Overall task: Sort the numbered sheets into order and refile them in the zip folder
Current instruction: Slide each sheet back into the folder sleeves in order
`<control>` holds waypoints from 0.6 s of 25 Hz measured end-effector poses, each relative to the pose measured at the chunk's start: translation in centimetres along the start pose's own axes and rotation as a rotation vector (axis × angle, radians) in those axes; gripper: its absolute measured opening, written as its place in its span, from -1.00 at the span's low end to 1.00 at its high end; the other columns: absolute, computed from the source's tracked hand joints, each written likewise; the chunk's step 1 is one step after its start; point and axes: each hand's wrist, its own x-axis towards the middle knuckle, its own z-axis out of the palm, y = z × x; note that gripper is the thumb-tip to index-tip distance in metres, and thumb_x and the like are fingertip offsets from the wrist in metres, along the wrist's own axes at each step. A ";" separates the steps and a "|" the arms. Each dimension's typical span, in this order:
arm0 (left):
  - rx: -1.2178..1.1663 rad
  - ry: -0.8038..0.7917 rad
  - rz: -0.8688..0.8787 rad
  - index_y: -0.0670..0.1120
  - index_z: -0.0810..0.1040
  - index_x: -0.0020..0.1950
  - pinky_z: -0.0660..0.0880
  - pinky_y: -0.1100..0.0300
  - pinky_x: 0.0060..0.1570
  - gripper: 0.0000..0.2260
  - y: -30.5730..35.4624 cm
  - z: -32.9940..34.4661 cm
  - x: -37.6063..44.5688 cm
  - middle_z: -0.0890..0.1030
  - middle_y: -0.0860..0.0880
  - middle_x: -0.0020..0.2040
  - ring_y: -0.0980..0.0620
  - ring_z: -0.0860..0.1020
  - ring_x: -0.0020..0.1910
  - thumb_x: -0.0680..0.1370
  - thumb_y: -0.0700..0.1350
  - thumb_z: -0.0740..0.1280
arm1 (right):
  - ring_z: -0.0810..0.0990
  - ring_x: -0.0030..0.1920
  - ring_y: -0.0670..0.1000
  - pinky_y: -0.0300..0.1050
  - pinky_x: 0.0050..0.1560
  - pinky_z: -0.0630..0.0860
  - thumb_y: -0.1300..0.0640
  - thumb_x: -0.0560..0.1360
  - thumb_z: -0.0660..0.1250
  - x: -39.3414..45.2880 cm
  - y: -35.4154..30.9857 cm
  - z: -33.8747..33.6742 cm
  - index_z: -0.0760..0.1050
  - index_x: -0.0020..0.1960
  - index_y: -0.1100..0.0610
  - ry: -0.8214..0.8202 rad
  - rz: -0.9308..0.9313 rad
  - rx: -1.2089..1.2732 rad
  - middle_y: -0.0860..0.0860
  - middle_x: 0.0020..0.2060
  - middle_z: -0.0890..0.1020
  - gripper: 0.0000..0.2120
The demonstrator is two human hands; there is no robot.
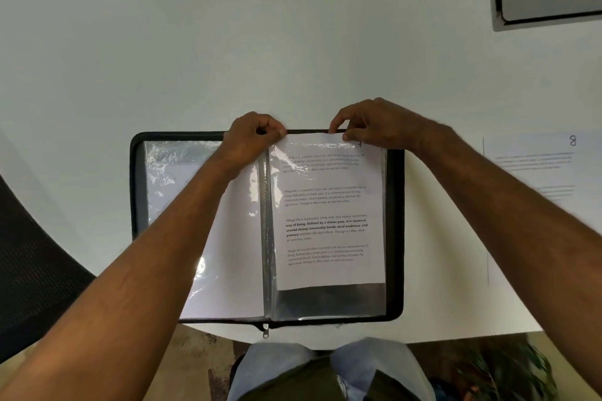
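On the near middle of the white tabletop (293,58) lies the zip folder (395,238), opened flat, its black zipped edge framing clear plastic sleeves. Both hands work at its far edge: the left hand (250,137) has its fingers curled and pinching the mouth of the right-hand sleeve (329,303), while the right hand (374,124) pinches the top edge of a printed sheet (325,205) between thumb and forefinger. That sheet sits most of the way into the sleeve, its lower edge short of the bottom, leaving a dark empty band below. I'd judge the paper light and limp, apt to buckle if pushed from one corner, so holding it along the top edge with the sleeve mouth kept open looks the sound way to feed it. The plastic is glossy, crinkled and probably clingy, so the sheet may drag rather than slide. Its text repeats a paragraph beginning "Village life is a peaceful, close-knit, and nature-connected way of living", one block partly in bold; a handwritten number near its top right corner is hidden by the fingers. Well apart to the right lies another sheet (534,205) marked "8". The left-hand sleeve (169,179) shows white paper too.
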 end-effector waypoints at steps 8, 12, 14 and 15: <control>0.222 0.022 0.031 0.25 0.69 -0.21 0.50 -0.33 0.19 -0.76 -0.7 0.6 0.3 0.64 0.11 -0.15 -0.11 0.61 0.09 0.38 0.37 0.39 | 0.58 -0.04 -0.11 -0.10 -0.02 0.46 -0.15 0.57 0.32 -1.0 0.0 2.6 0.71 0.08 -0.08 -0.012 0.002 -0.040 -0.13 -0.06 0.65 -0.75; 0.273 0.048 0.018 0.31 0.66 -0.21 0.39 -0.20 0.31 -0.82 -0.5 1.0 0.1 0.61 0.08 0.01 -0.03 0.52 0.19 0.34 0.36 0.40 | 0.52 -0.08 -0.08 -0.12 -0.09 0.36 -0.29 0.37 0.18 -1.3 -0.6 3.4 0.69 0.06 -0.15 0.015 -0.012 -0.135 -0.15 -0.14 0.54 -0.56; 0.337 0.072 0.027 0.25 0.65 -0.19 0.30 -0.04 0.29 -0.88 -0.3 1.3 -0.4 0.55 0.07 0.09 0.02 0.42 0.24 0.41 0.25 0.47 | 0.49 -0.01 -0.04 -0.10 0.00 0.32 -0.25 0.35 0.20 -1.5 -0.9 3.6 0.68 0.10 -0.21 0.008 0.002 -0.205 -0.14 -0.11 0.52 -0.57; 0.371 0.083 0.027 0.22 0.65 -0.17 0.25 0.02 0.24 -0.89 -0.2 1.4 -0.6 0.52 0.07 0.12 0.03 0.38 0.26 0.44 0.21 0.49 | 0.45 0.02 -0.03 -0.08 0.05 0.28 -0.23 0.36 0.21 -1.7 -1.0 3.7 0.66 0.12 -0.24 -0.005 0.019 -0.242 -0.13 -0.08 0.50 -0.59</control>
